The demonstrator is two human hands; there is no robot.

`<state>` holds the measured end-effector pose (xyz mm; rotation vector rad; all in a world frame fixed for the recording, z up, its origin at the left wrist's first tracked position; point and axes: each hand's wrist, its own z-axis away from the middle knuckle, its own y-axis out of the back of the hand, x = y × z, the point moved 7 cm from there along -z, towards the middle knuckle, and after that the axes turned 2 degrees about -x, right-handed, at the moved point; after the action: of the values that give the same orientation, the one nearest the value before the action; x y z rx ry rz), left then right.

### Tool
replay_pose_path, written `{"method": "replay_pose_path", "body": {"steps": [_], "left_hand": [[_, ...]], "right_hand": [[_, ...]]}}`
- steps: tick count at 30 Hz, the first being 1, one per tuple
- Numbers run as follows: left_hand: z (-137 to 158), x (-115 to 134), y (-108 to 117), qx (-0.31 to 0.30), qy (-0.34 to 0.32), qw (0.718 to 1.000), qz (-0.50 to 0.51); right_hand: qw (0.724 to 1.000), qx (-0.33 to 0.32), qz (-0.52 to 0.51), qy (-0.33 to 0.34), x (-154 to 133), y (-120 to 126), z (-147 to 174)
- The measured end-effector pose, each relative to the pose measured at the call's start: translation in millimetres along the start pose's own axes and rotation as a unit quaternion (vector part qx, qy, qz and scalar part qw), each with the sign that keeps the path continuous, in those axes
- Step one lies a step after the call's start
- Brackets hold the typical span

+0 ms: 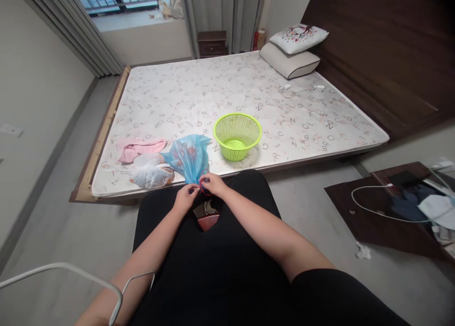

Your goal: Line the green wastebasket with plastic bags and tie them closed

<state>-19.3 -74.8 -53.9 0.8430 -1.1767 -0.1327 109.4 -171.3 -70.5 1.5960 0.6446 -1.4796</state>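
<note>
A thin translucent blue plastic bag lies at the near edge of the mattress, its mouth gathered into a narrow neck above my lap. Around that neck is a thin red string. My left hand is closed in a pinch at the neck's left side, on the string. My right hand pinches the string from the right, fingers close to the left ones. Something reddish shows through the bag; its kind is unclear. The exact finger contacts are too small to make out.
A lime-green plastic basket stands right of the bag on the mattress. Left are a pink cloth and a whitish plastic bag. Pillows lie far right. A white cable crosses the lower left.
</note>
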Motion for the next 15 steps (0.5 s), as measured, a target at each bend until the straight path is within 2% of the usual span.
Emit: {"method": "replay_pose_path", "body": {"steps": [3,6,10,12,15], "left_hand": [[-1,-6,-6,-0.033,0.013,0.999,-0.006],[-3,0,-10,-0.055,-0.017,0.998,0.001],[-2,13,-12,-0.064,-0.083,0.993,0.047],[0,9,-19,-0.110,-0.061,0.988,0.093],[6,-6,-36,-0.200,0.031,0.969,0.139]], "right_hand": [[0.998,0.033,0.053,-0.007,1,5,2],[0.991,0.089,0.086,-0.049,7,16,3],[0.971,0.183,0.030,-0.150,28,37,5],[0.955,0.226,-0.016,-0.189,40,46,5],[0.947,0.249,-0.050,-0.197,50,51,3]]}}
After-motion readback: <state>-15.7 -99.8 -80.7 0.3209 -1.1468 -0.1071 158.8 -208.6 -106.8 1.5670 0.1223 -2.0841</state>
